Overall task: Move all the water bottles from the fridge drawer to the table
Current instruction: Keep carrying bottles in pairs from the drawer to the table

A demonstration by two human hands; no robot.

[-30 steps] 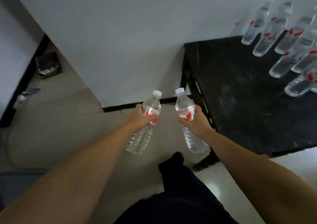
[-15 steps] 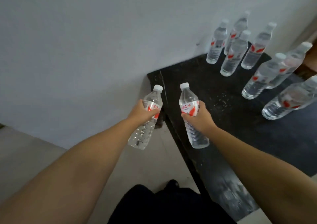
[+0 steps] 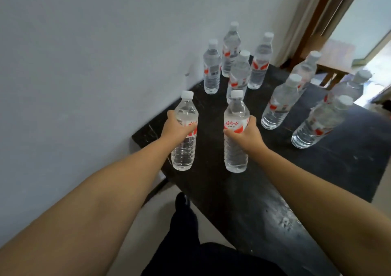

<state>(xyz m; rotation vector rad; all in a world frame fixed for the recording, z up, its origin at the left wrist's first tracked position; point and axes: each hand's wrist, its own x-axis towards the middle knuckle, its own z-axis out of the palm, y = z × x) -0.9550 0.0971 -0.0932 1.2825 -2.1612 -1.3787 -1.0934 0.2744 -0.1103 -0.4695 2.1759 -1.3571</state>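
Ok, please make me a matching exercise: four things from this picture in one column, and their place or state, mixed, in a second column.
Things:
1. left hand
2. right hand
3. table
4. bottle caps

States:
a. black, worn top
b. white
c. grips the bottle nearer the wall
d. grips the bottle nearer the standing bottles

Pairs: 1-c, 2-d, 3-a, 4-b

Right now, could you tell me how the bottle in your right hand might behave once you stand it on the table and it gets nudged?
The right-hand bottle looks full, so probably heavy for its size. Tall and narrow, it may tip if nudged near the cap. On its side, the round body would likely roll on the black table.
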